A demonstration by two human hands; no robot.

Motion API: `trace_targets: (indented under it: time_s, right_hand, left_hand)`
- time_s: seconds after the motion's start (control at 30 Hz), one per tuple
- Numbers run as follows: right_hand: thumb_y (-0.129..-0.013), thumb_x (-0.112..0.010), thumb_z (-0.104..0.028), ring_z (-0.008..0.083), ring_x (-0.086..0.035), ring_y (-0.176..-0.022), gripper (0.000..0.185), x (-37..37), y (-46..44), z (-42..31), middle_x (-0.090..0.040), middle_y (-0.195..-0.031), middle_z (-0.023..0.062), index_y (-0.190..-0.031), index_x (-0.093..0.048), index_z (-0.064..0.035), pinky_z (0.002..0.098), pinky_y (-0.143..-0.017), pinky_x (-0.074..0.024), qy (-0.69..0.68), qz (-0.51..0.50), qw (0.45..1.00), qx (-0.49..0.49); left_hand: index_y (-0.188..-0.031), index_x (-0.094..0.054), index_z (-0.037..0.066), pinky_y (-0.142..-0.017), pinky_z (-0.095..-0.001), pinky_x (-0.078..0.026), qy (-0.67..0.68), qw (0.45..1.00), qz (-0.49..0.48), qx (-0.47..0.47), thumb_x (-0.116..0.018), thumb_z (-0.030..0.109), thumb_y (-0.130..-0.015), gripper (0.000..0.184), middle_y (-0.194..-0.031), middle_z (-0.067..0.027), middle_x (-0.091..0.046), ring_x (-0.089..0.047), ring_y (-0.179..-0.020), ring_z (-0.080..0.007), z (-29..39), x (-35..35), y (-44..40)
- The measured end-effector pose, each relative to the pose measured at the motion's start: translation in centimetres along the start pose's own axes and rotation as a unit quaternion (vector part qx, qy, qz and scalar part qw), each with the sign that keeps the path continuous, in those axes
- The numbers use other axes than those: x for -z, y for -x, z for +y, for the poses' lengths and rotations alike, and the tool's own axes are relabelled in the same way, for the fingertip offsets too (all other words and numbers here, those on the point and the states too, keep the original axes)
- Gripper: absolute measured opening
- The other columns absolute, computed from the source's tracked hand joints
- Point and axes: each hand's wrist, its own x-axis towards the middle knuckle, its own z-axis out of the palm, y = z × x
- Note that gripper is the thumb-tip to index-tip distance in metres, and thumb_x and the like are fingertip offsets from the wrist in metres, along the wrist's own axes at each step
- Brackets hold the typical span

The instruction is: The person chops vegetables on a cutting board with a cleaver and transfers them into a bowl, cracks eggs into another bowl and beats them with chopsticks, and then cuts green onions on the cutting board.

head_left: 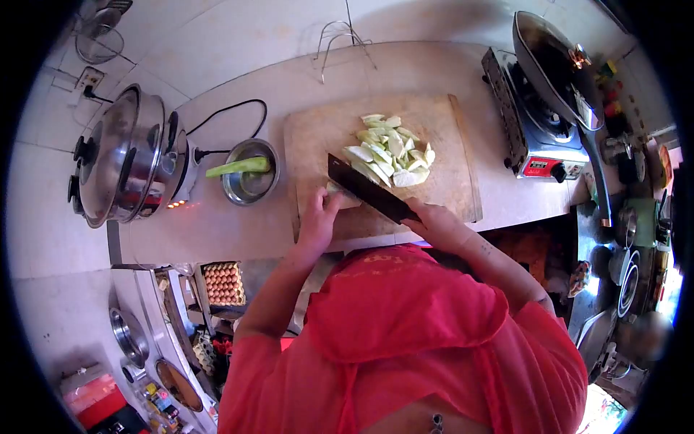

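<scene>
A dark-bladed cleaver (365, 186) lies slantwise over the near part of a wooden cutting board (311, 137). My right hand (438, 226) is closed round its handle end. On the near side of the blade, my left hand (319, 218) has its fingers bent against a pale vegetable piece (347, 200), mostly hidden by the fingers and cleaver. Beyond the blade, pale green vegetable slices (396, 150) are heaped on the board. To the left, a metal bowl (269, 189) has a long, light green vegetable piece (238, 167) resting in it and over its rim.
A lidded steel electric pot (123, 163) stands at left, its black cord (238, 105) curving behind the bowl. A wok (546, 65) sits on the gas stove (542, 152) at right, handle pointing toward me. A wire rack (340, 43) is by the wall.
</scene>
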Motion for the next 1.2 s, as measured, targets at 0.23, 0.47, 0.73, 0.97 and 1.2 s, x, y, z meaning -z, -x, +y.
trace_targets:
  time_s: [0.23, 0.47, 0.73, 0.97, 1.2]
  right_hand:
    - [-0.088, -0.05, -0.028, 0.0412, -0.058, -0.084, 0.027, 1.3, 0.6, -0.4, -0.06, -0.089, 0.0221, -0.102, -0.045, -0.0044, 0.0497, -0.073, -0.0444, 0.002, 0.008, 1.0, -0.002]
    - [-0.088, -0.05, -0.027, 0.0413, -0.058, -0.082, 0.027, 0.3, 0.8, -1.5, -0.06, -0.086, 0.0228, -0.102, -0.044, -0.0046, 0.0492, -0.07, -0.0448, 0.034, -0.005, 0.999, -0.026]
    - [-0.089, -0.049, -0.027, 0.0418, -0.059, -0.081, 0.027, 0.4, 0.1, -1.0, -0.061, -0.088, 0.023, -0.104, -0.044, -0.0058, 0.0512, -0.071, -0.0452, 0.013, 0.011, 1.0, -0.002]
    - [-0.088, -0.049, -0.028, 0.0419, -0.059, -0.082, 0.029, -0.3, 0.4, -1.4, -0.061, -0.089, 0.0236, -0.107, -0.044, -0.0058, 0.0511, -0.073, -0.0451, 0.04, -0.022, 0.999, -0.013]
    - [-0.088, -0.05, -0.027, 0.0416, -0.059, -0.083, 0.029, 0.2, 0.7, -2.0, -0.061, -0.091, 0.0234, -0.107, -0.044, -0.0054, 0.0506, -0.073, -0.0453, 0.013, -0.03, 0.999, -0.016]
  left_hand:
    - [-0.119, -0.047, 0.009, -0.089, -0.0374, -0.041, 0.13, 0.981, -0.007, 0.146, -0.051, 0.028, -0.089, 0.036, -0.119, -0.018, -0.047, -0.049, -0.106, -0.0322, 1.6, -0.9, -1.9]
    - [-0.113, -0.048, 0.006, -0.09, -0.0378, -0.041, 0.157, 0.979, -0.001, 0.132, -0.048, 0.022, -0.09, 0.027, -0.117, -0.0189, -0.047, -0.048, -0.108, -0.0335, 1.8, -1.8, -2.2]
    - [-0.124, -0.042, -0.001, -0.097, -0.0378, -0.036, 0.165, 0.983, 0.031, 0.068, -0.05, 0.026, -0.089, 0.045, -0.122, -0.0229, -0.048, -0.045, -0.115, -0.0356, 0.8, -1.8, -0.9]
    - [-0.121, -0.046, -0.001, -0.095, -0.0371, -0.038, 0.155, 0.979, 0.02, 0.133, -0.05, 0.028, -0.088, 0.043, -0.119, -0.0222, -0.05, -0.048, -0.11, -0.0359, 2.3, -0.8, -0.4]
    - [-0.114, -0.05, 0.0, -0.092, -0.0384, -0.04, 0.079, 0.997, 0.018, -0.003, -0.052, 0.027, -0.088, 0.038, -0.112, -0.0216, -0.051, -0.05, -0.103, -0.0353, 1.3, -1.1, 0.1]
